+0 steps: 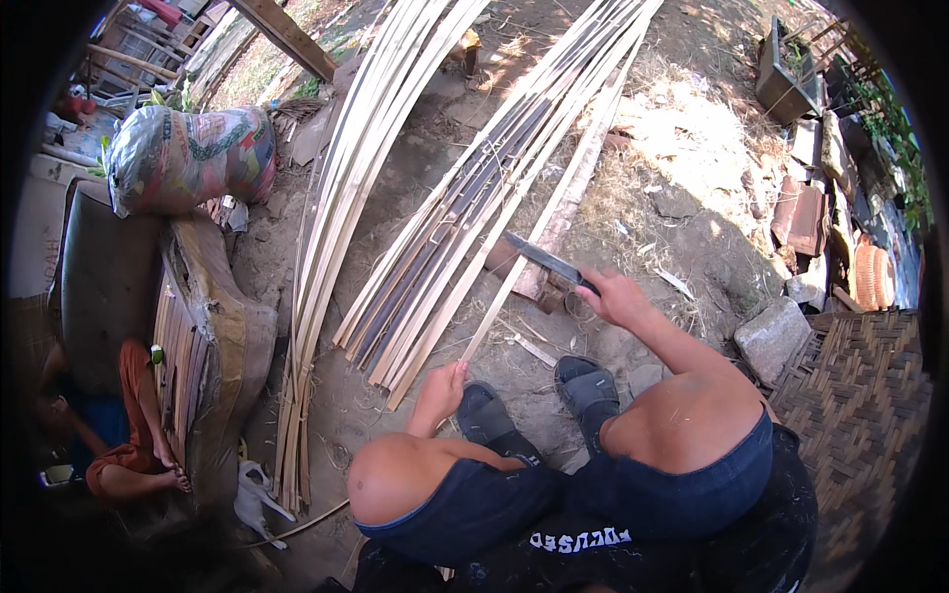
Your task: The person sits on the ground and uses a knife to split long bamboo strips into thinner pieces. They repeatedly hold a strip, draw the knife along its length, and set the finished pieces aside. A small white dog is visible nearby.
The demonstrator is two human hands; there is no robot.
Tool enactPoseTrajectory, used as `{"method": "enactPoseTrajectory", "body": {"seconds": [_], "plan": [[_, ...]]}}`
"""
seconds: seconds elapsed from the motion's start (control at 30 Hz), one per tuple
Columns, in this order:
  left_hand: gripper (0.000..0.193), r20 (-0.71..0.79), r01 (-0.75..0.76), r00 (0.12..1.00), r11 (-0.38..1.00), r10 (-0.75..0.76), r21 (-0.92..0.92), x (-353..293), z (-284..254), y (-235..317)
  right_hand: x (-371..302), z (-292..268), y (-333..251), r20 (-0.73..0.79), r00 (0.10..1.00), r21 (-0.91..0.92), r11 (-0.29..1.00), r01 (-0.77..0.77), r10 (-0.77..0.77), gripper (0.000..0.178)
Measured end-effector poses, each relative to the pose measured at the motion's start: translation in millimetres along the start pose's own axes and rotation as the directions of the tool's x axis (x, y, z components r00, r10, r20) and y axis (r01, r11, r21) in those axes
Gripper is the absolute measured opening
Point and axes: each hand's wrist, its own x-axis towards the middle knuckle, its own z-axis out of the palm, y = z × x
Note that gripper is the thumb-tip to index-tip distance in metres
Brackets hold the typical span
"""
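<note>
Low in front of me, my left hand is closed on the near end of a long, pale bamboo strip, which slants away up and to the right. My right hand grips the dark handle of a large knife. Its broad grey blade points left and lies across the strip; whether it cuts into it I cannot tell. Beneath the blade is a rough wooden plank resting on the ground. To its left spreads a bundle of pale and dark strips.
Another bundle of long strips lies further left. A stuffed plastic sack rests beside a worn sofa, where another person's leg shows. A cat lies near it. At right are a stone block and a woven mat.
</note>
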Motion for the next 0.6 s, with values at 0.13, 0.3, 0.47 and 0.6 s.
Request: {"method": "enactPoseTrajectory", "body": {"seconds": [0.13,0.3,0.47,0.6], "plan": [[0.044,0.187,0.093,0.981,0.977,-0.057,-0.189,12,-12,-2,23,-11,9,-0.035,0.999,0.083,0.997,0.010,-0.007,0.040],[0.046,0.457,0.373,0.878,0.807,-0.146,-0.458,1,-13,-20,-18,-10,-33,0.254,0.918,-0.019,0.947,0.321,-0.306,0.036],[0.044,0.601,0.576,0.755,0.704,-0.262,-0.417,-41,-36,-36,29,-44,66,-0.166,0.936,0.044,0.950,-0.308,0.311,0.039],[0.042,0.465,0.456,0.861,0.714,-0.205,-0.530,-8,-14,-13,10,-26,9,-0.049,0.996,0.033,0.997,-0.067,0.069,0.038]]}}
